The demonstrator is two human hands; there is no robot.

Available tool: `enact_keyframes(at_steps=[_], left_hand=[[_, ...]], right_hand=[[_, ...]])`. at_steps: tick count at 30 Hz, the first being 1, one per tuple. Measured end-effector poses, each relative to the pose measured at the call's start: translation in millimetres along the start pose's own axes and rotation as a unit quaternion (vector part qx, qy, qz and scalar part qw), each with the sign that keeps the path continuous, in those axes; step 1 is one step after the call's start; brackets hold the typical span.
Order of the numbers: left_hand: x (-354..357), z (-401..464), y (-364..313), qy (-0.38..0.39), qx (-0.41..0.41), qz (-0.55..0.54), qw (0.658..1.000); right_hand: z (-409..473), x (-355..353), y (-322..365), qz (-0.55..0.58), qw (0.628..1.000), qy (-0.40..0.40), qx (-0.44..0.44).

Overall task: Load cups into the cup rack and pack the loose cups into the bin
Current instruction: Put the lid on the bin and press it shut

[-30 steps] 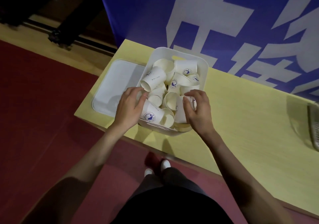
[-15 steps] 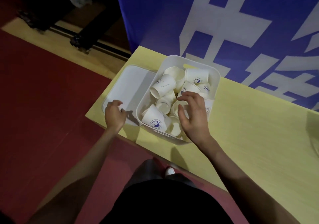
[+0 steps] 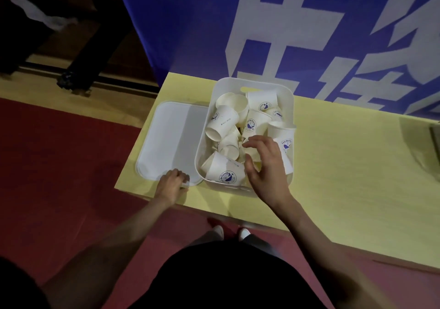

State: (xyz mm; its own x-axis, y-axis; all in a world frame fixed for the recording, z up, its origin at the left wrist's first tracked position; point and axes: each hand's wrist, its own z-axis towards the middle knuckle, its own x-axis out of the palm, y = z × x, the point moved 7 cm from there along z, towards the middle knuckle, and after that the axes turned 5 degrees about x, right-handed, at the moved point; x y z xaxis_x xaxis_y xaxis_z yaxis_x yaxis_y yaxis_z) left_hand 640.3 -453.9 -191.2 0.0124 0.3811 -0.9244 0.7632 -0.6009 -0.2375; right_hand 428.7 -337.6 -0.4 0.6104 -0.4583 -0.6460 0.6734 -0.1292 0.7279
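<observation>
We see white cups [image 3: 223, 170] with blue round logos in a white bin [image 3: 289, 104]. At nine o'clock from it lies a white lid [image 3: 166, 142] on our yellow table [image 3: 345, 177]; at twelve, a blue banner [image 3: 190, 23] with white characters.

white bin [image 3: 288, 105] on table edge, full of tumbled paper cups [image 3: 221, 123]

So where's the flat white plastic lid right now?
The flat white plastic lid lies on the yellow table, left of the white bin; the left hand grips its near edge.

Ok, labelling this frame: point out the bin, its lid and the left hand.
bin [image 3: 289, 104], head view, far right rim.
lid [image 3: 166, 142], head view, flat top.
left hand [image 3: 172, 183], head view, back of hand.
</observation>
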Motion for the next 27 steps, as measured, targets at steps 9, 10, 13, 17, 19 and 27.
enact_keyframes(at_steps=[9,10,13,17,19,27], left_hand=[[11,0,3,0.008,0.117,0.133,0.984],[8,-1,1,0.006,0.139,0.15,0.979],[-5,-10,-1,-0.023,0.178,0.186,0.966],[-40,-22,10,-0.111,0.181,0.186,0.959],[-59,-27,16,-0.158,0.189,0.188,0.951],[-105,-28,9,-0.087,0.228,0.156,0.957]], right_hand=[[-17,4,7,-0.001,0.999,-0.018,0.04],[-18,2,7,-0.001,0.999,-0.022,0.038],[-21,-1,9,-0.001,0.999,-0.024,0.025],[-22,-4,10,-0.004,1.0,-0.019,0.013],[-22,-5,11,-0.004,1.0,-0.015,0.003],[-14,-7,19,0.007,0.999,0.007,-0.034]])
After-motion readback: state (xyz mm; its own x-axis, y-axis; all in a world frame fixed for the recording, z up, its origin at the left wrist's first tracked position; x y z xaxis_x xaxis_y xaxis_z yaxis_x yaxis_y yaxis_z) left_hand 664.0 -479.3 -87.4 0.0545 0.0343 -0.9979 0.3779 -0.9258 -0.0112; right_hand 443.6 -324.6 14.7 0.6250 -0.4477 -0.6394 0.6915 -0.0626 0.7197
